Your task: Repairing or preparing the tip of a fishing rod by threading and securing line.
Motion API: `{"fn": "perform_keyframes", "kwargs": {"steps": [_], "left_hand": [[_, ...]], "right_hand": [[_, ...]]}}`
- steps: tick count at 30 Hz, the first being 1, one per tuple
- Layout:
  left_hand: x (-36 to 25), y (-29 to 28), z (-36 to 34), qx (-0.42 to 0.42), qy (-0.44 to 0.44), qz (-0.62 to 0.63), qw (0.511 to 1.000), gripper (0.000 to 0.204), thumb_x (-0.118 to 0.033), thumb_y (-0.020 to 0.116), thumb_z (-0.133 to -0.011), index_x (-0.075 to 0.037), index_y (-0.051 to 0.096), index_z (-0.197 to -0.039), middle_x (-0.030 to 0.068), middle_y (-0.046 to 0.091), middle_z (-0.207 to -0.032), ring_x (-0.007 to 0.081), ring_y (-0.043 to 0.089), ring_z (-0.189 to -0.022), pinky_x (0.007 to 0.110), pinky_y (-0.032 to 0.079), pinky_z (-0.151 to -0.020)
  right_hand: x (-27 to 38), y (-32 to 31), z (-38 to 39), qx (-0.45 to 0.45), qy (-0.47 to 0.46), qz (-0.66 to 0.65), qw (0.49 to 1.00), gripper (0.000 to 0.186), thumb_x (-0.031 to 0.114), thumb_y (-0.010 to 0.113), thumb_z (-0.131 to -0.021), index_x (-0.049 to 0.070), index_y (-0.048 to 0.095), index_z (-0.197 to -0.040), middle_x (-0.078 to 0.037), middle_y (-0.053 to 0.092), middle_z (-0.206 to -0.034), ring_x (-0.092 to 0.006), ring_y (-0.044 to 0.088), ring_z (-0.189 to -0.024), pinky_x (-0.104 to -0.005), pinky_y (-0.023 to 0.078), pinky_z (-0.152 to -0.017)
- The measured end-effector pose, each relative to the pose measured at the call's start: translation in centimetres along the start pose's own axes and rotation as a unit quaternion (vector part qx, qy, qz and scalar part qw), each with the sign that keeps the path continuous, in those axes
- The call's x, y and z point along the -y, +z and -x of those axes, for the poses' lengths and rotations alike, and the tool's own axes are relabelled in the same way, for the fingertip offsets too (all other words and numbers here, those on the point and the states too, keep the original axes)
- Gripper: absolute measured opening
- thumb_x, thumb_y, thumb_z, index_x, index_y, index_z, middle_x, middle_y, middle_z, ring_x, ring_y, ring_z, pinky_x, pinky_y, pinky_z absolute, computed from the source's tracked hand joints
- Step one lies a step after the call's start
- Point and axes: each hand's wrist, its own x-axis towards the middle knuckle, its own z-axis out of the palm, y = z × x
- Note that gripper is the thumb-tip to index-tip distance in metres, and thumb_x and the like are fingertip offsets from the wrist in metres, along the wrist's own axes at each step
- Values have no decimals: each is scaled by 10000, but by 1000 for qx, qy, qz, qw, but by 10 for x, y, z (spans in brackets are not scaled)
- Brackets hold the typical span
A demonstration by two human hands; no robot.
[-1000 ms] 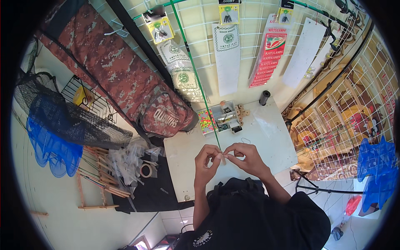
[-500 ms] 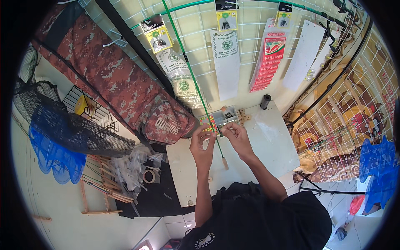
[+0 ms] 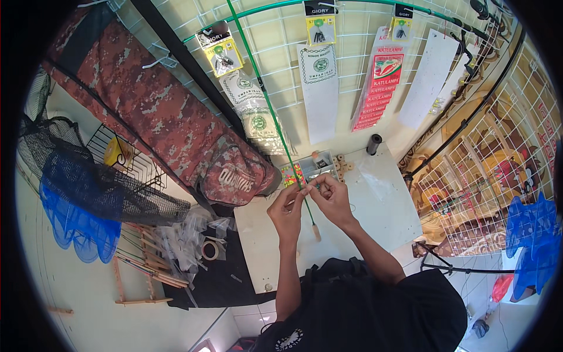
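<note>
Both hands meet over the white table (image 3: 375, 217), fingertips nearly touching. My left hand (image 3: 285, 212) pinches thumb and forefinger together beside a thin green fishing rod (image 3: 271, 105); whether it grips the rod or something finer is hidden. My right hand (image 3: 333, 202) is closed, its thumb and fingertips against the left fingertips, around something too small to name. A thin dark line loops out beside the right hand. The rod slants down behind the fingers to its light wooden handle (image 3: 316, 233) over the table.
Behind the hands sits a compartment box (image 3: 324, 158) with bright small beads (image 3: 291, 173) next to it. Wooden pieces (image 3: 346, 167) and a black cylinder (image 3: 374, 143) stand near the wall. Left are a camouflage rod bag (image 3: 158, 111), a tape roll (image 3: 210, 250) and a dark net (image 3: 117, 182).
My right hand has moved slightly down and left, its fingers now curled in against my left fingertips. The left hand's fingers have drawn closer together. The rod stays nearly in place.
</note>
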Motion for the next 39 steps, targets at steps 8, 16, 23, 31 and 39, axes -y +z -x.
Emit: {"fn": "perform_keyframes", "kwargs": {"steps": [8,16,23,31,39], "left_hand": [[2,-2,2,-1,8,-8,1000,274,57,675,-845,63,620,-1113,142,691,-993,166,674,-894,278,560,-751],[-4,-3,2,6,3,-2,1000,269,74,661,-846,72,613,-1111,152,683,-980,169,673,-891,285,566,-764],[-3,-2,1,6,1,1,1000,266,74,652,-852,68,613,-1114,149,681,-992,173,673,-901,282,564,-761],[-5,0,3,-2,-3,-7,1000,246,58,652,-860,57,628,-1105,126,690,-980,157,675,-885,270,561,-733],[-4,0,5,5,7,1,1000,247,71,644,-859,63,632,-1105,127,688,-990,158,674,-891,265,560,-755]], "right_hand": [[-3,4,0,1,-11,-15,1000,138,117,693,-862,8,608,-872,79,323,-565,-5,271,-529,-225,206,-467],[-3,8,-2,-4,-4,-37,999,123,105,679,-873,3,610,-867,92,326,-569,4,267,-530,-218,203,-465],[-4,15,-4,-8,3,-104,995,104,94,661,-895,3,614,-874,99,375,-574,19,295,-525,-199,227,-465],[2,29,0,-50,49,-193,979,94,81,645,-908,-13,645,-915,72,497,-611,23,377,-538,-169,301,-482],[5,30,0,-81,52,-191,977,126,97,685,-882,-20,691,-927,83,495,-609,24,382,-548,-164,296,-490]]}}
